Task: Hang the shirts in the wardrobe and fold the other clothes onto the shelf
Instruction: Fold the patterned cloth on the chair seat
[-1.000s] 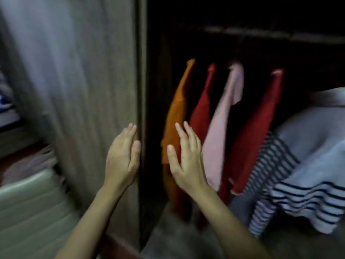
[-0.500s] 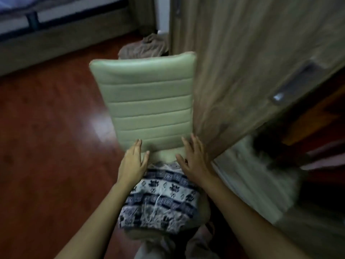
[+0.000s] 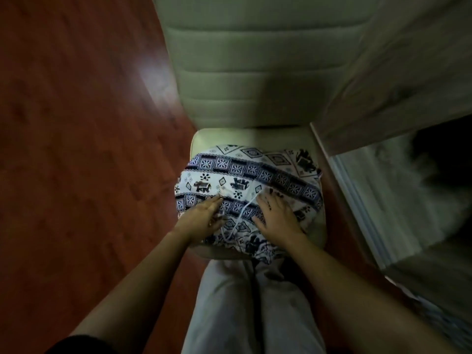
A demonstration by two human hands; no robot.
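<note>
A pale green padded chair [image 3: 255, 72] stood directly in front of you on a glossy reddish-brown wooden floor [image 3: 76, 149], its ribbed backrest filling the top of the view. To your right, a grey-brown wardrobe door [image 3: 398, 72] came down just beside the chair's right edge. Below the door was the dark opening of the wardrobe, where a pale shape [image 3: 378, 190] lay too blurred to identify. Your own legs, in light trousers [image 3: 242, 302], were close against the front of the seat.

On the seat lay a white garment [image 3: 255, 172] printed with dark blue bands, diamonds and small figures. It covered most of the cushion, and its near edge hung over the front of the seat toward your knees. A thin white cord [image 3: 241, 215] ran in a loop across the cloth between your hands. Nothing lay on top of the garment except your hands.

Both bare forearms reached forward and down. Your left hand [image 3: 201, 218] rested on the near left part of the garment, fingers straight and pointing toward the middle, gripping nothing. Your right hand [image 3: 278, 218] lay palm down just to the right of the cord, fingers straight and slightly spread on the cloth, also gripping nothing.
</note>
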